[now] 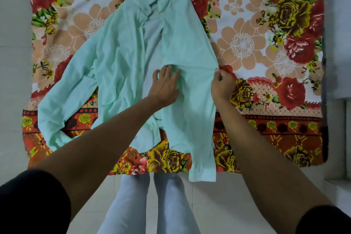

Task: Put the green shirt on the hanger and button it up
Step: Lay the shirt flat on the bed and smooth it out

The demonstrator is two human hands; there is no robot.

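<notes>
Head view. The pale mint-green, long-sleeved cotton shirt (121, 66) lay spread, collar away from the person, on a floral-printed cloth in red, peach and yellow (266, 43) that covered a bed or mattress. The front lay open along the placket, with the lining visible between the two panels. The left hand (164, 85) rested flat on the fabric near mid-chest, fingers spread and gripping nothing. The right hand (222, 85) pinched the shirt's right-hand edge between thumb and fingers. One sleeve trailed toward the lower left; the other hung over the near edge. No hanger appeared in view. By this evidence the task stood at its start: hanging and buttoning both remained. No brand, label or legible writing could be made out.
</notes>
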